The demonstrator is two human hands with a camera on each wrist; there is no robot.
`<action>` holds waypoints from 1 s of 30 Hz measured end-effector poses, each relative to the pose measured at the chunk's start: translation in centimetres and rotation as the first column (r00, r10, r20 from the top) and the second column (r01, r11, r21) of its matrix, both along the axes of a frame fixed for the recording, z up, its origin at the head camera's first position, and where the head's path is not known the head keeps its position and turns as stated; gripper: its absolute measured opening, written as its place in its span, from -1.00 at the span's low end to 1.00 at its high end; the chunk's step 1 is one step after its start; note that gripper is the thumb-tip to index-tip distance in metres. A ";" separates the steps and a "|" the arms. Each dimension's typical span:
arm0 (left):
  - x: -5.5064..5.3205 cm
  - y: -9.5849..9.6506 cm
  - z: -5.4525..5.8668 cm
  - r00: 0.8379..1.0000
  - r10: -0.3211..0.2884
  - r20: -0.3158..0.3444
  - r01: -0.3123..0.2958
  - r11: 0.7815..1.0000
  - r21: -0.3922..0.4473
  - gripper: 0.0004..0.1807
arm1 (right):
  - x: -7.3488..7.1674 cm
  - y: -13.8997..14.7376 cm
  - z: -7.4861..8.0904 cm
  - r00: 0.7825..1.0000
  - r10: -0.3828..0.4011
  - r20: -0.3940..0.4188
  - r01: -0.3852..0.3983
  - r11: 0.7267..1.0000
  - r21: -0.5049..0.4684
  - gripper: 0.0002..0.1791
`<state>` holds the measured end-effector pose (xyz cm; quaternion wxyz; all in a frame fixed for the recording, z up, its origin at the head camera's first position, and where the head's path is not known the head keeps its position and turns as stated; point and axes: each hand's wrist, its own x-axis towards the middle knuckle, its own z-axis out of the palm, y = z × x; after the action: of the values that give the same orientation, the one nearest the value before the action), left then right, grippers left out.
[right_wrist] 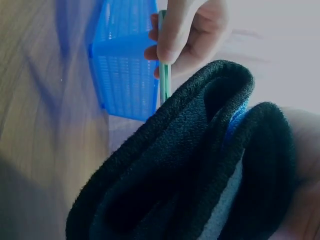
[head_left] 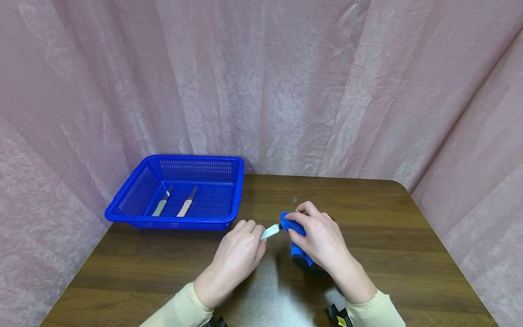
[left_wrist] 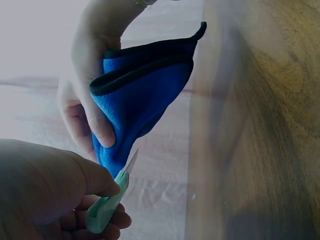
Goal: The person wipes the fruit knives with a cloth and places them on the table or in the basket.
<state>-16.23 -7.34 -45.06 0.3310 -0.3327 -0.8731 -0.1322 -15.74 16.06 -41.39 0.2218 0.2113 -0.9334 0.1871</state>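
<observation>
My left hand point(head_left: 238, 246) grips a small knife by its mint-green handle point(head_left: 271, 231), the thumb pressed along it. In the left wrist view the knife's blade point(left_wrist: 132, 161) shows bare near its tip, beside the lower fold of a blue cloth. My right hand point(head_left: 321, 234) pinches that folded blue cloth point(head_left: 298, 229), which has a black edging and hangs down below the fingers. From the head view, the cloth covers most of the blade. Close to the lens in the right wrist view, the cloth's dark folds point(right_wrist: 165, 165) hide most of the right hand.
A blue plastic basket point(head_left: 236, 200) stands at the back left of the wooden table point(head_left: 367, 213). Inside it lie a knife with a pale green handle point(head_left: 160, 208) and one with a pink handle point(head_left: 185, 208). Pink curtains point(head_left: 286, 91) hang behind the table and along its sides.
</observation>
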 end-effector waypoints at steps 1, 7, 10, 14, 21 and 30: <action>0.0 0.0 0.0 1.000 0.000 -0.001 0.000 1.000 -0.001 -0.74 | 0.1 -0.1 0.0 1.000 0.006 -0.005 -0.006 1.000 -0.001 -0.69; 0.1 0.0 0.1 1.000 0.000 -0.003 0.000 1.000 -0.002 -0.74 | 0.2 -0.5 -0.2 0.999 0.029 -0.022 -0.029 1.000 0.008 -0.68; 0.1 0.0 0.1 1.000 -0.002 -0.001 0.002 1.000 -0.002 -0.74 | 0.2 -0.5 -0.3 0.999 0.032 -0.021 -0.032 0.999 0.013 -0.68; 0.1 0.1 0.1 1.000 -0.003 0.000 0.003 1.000 -0.006 -0.75 | 0.1 -0.4 -0.5 0.999 0.028 -0.018 -0.028 0.999 0.019 -0.68; 0.0 0.1 -0.1 1.000 0.000 0.004 0.000 1.000 -0.010 -0.75 | -0.1 -0.1 -0.5 1.000 0.022 -0.017 -0.022 1.000 0.021 -0.68; 0.0 0.1 -0.1 1.000 0.001 0.002 -0.001 1.000 0.000 -0.75 | -0.3 0.6 -0.3 1.000 -0.011 -0.002 0.011 1.000 0.018 -0.69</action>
<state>-16.25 -7.28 -45.15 0.3302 -0.3323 -0.8735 -0.1325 -16.06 16.65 -41.72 0.2218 0.2083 -0.9359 0.1774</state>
